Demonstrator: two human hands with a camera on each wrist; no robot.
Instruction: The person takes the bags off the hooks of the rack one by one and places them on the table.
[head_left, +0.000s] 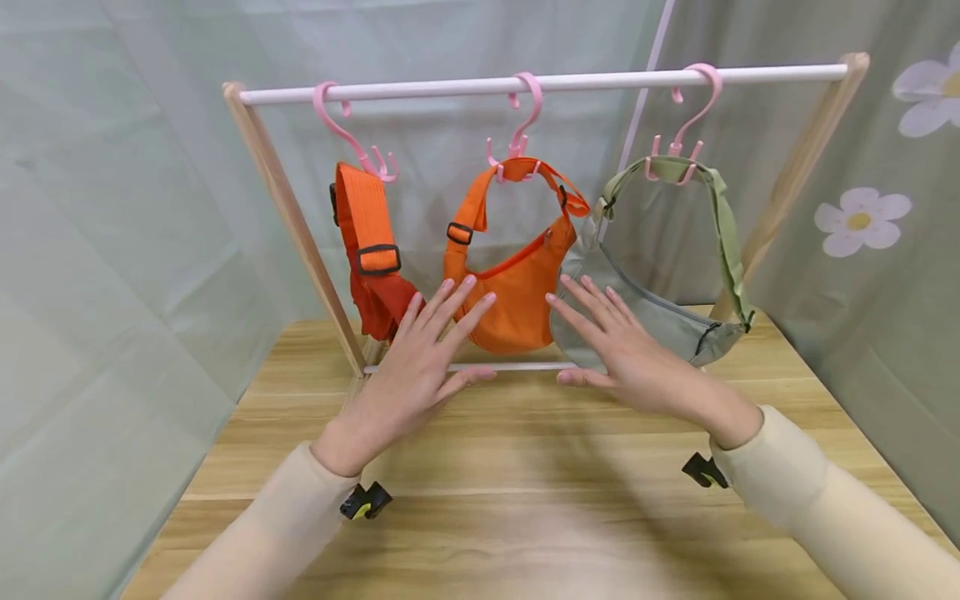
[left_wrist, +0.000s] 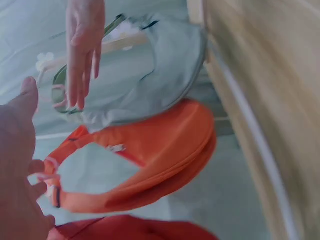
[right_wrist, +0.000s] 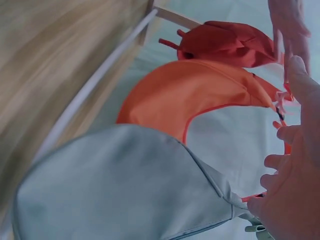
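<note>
Now holding left hand (head_left: 417, 363) and right hand (head_left: 640, 361) splayed (gripping nothing), ideally not knocking orange bag (head_left: 519, 303) off pink hook (head_left: 518, 147).

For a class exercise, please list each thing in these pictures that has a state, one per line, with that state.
Left hand: open, fingers spread, holding nothing
Right hand: open, holding nothing
Red bag: hanging at the left, turned edge-on
Orange bag: hanging by its strap
Grey-green bag: hanging by its strap
Pink hooks: all three over the rail
Rack: standing upright
</note>
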